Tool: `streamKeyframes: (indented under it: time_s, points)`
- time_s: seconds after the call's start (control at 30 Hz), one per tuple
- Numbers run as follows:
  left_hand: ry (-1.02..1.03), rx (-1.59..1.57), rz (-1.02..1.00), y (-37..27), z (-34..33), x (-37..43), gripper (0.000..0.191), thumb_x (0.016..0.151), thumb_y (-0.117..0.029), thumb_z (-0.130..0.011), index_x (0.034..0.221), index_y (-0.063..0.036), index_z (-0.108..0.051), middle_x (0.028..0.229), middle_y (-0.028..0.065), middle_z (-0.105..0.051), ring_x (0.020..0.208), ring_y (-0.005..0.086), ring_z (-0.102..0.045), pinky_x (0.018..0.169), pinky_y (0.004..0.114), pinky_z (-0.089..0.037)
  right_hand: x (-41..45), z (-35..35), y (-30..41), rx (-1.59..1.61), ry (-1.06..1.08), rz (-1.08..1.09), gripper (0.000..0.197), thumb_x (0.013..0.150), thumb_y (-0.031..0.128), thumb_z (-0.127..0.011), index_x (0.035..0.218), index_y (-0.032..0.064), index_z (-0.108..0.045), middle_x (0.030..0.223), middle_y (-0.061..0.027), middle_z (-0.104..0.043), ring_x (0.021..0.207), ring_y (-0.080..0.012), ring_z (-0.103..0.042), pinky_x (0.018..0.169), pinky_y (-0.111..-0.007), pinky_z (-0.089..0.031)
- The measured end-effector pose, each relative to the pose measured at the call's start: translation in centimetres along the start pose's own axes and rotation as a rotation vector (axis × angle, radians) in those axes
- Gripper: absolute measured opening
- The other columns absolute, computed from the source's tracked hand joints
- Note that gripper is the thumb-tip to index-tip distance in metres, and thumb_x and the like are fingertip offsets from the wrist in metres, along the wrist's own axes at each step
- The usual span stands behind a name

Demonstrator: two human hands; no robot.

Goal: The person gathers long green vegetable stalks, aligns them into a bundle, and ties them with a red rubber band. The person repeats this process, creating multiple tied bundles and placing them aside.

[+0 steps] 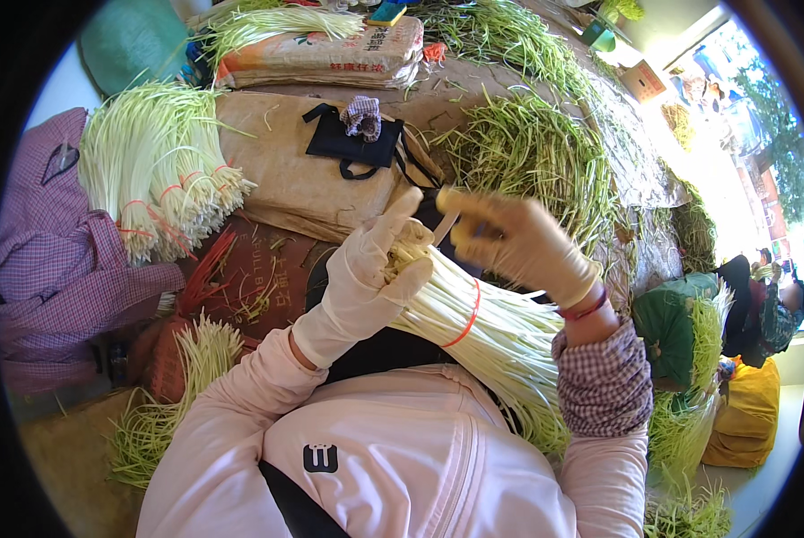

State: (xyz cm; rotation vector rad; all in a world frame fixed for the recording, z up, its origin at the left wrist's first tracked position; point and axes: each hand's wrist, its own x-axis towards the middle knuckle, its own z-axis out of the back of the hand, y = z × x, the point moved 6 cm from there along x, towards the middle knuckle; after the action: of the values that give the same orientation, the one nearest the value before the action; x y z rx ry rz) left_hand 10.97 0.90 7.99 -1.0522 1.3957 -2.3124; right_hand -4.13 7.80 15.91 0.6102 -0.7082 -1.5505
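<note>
My left hand [368, 289], in a pale glove, grips the root end of a bundle of long white-green stalks [489, 336], which look like blanched chives. A red tie [472, 315] circles the bundle, and its leafy end spreads across my lap below my right forearm. Close to the trimmed-looking end is my right hand [516, 239], gloved and blurred by motion, with fingers bent. A narrow pale strip [446, 227] shows between it and the bundle; whether the fingers hold that strip is unclear.
Tied bundles of stalks [166, 175] stand at left beside a checked garment [59, 269]. Ahead, a dark pouch [355, 141] lies on a tan sack [274, 148]. Leaf heaps [536, 161] cover the floor. At right are a green sack [667, 329], a yellow sack [745, 417] and another person [782, 316].
</note>
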Motion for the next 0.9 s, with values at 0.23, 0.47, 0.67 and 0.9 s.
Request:
streamKeyframes:
  time_s: [0.23,0.47,0.67,0.9]
  points:
    - [-0.107,-0.122,-0.066,0.9,0.1,-0.2,0.078,0.084,-0.012,-0.069,0.151,0.0053,-0.032,0.113,0.0168,-0.068,0.093,0.0261,-0.067,0.084,0.032,-0.052,-0.4,-4.0,-1.2,-0.11,0.069,0.01,0.027,0.081,0.021,-0.075,0.105,0.0081,-0.071,0.085,-0.0136,-0.068,0.079,-0.0339,-0.066,0.072,-0.04,-0.053]
    - [-0.048,-0.105,-0.137,0.6,0.3,-0.1,0.077,0.085,-0.011,-0.067,0.15,0.0065,-0.031,0.114,0.018,-0.067,0.095,0.0279,-0.067,0.085,0.032,-0.051,0.8,-3.4,0.5,-0.189,0.081,0.107,0.015,0.083,0.016,-0.071,0.093,0.0053,-0.067,0.084,-0.0147,-0.068,0.082,-0.0374,-0.065,0.073,-0.043,-0.052]
    - [-0.021,-0.073,-0.046,-0.2,0.6,-0.1,0.065,0.084,-0.004,-0.066,0.145,0.0027,-0.045,0.105,0.0151,-0.065,0.089,0.0254,-0.063,0.083,0.031,-0.05,1.4,-2.6,2.6,0.269,-0.097,0.27,0.009,0.089,0.008,-0.068,0.094,0.0022,-0.064,0.08,-0.01,-0.062,0.069,-0.0238,-0.059,0.069,-0.033,-0.051]
    - [-0.005,-0.084,-0.256,-0.4,-0.2,2.3,0.019,0.082,0.004,-0.062,0.097,-0.004,-0.072,0.089,0.0102,-0.069,0.086,0.0265,-0.066,0.077,0.033,-0.052,-0.1,7.8,1.7,0.524,-0.776,0.002,0.03,0.1,0.028,-0.06,0.118,0.005,-0.062,0.109,-0.0082,-0.069,0.087,-0.0135,-0.067,0.077,-0.03,-0.057]
